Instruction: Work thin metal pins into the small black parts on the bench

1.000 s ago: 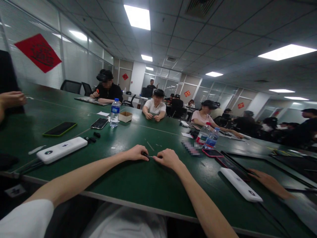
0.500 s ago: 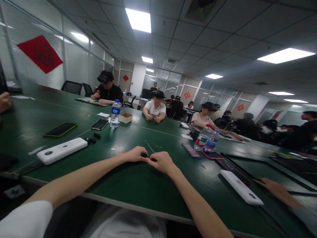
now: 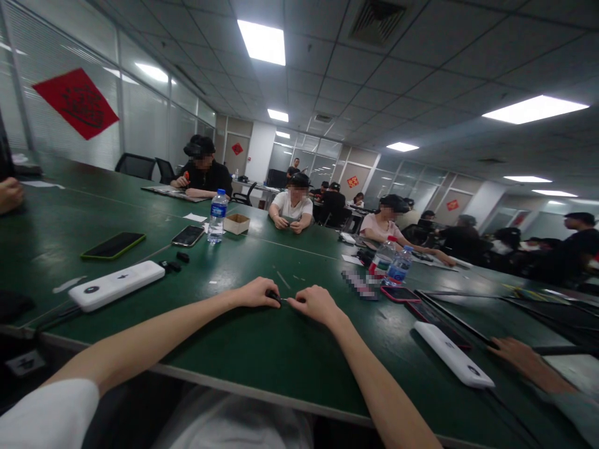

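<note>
The right hand [image 3: 314, 304] has drawn away from the left hand [image 3: 256, 293], baring a thin tip [image 3: 284, 300] between. The left pinches a black piece [image 3: 272, 294] over the table [image 3: 229, 352]; the right's hold I can't tell.

Well behind the left hand [image 3: 259, 292], past the bare left forearm [image 3: 173, 330], sits a short white sleeve [image 3: 49, 411], loose and plain, its hem [image 3: 97, 390] gently curved. Nearer the body than either hand, the shirt front [image 3: 234, 421] shows pale, softly creased cloth, dimly lit. Behind the right hand [image 3: 316, 304], the slim right forearm [image 3: 374, 374] is bare.
</note>
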Demonstrator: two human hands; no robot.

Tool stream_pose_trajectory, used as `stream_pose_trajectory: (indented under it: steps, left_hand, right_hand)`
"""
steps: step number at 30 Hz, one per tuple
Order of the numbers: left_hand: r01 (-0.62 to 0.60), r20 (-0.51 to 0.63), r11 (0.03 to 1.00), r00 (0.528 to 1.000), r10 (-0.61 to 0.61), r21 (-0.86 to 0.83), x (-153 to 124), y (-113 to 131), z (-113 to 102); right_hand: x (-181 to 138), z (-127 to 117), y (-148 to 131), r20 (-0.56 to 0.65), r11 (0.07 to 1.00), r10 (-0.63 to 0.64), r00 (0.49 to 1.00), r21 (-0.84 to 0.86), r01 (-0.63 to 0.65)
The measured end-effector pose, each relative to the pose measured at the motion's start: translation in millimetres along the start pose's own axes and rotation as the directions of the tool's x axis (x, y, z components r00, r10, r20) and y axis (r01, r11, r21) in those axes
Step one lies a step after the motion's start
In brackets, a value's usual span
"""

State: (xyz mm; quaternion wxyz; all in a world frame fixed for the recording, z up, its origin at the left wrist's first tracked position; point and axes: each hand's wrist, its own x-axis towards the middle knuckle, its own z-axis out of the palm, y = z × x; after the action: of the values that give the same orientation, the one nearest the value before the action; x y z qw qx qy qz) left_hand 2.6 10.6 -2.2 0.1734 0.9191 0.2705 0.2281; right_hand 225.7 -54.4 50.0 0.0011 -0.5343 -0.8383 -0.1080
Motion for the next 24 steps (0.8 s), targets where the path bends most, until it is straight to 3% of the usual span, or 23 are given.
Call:
stream_pose_trajectory:
  steps: [14, 19, 24]
  left_hand:
    - [0.042, 0.003, 0.998, 0.999, -0.041, -0.039, -2.2, 5.5, -0.8]
    - [0.024, 0.004, 0.999, 1.0, -0.023, -0.036, -3.2, 6.7, -2.7]
    - [0.021, 0.016, 1.0, 1.0, -0.021, -0.002, -3.6, 7.5, -4.4]
  right_hand:
    - [-1.1, -2.5, -4.1, 0.035, 0.999, 0.044, 0.998, -0.008, -0.044]
    - [-3.9, -2.5, -5.5, -0.024, 1.0, 0.015, 1.0, 0.016, -0.014]
    - [-3.3, -4.6, -14.0, -0.146, 0.982, -0.056, 0.988, 0.171, 0.081]
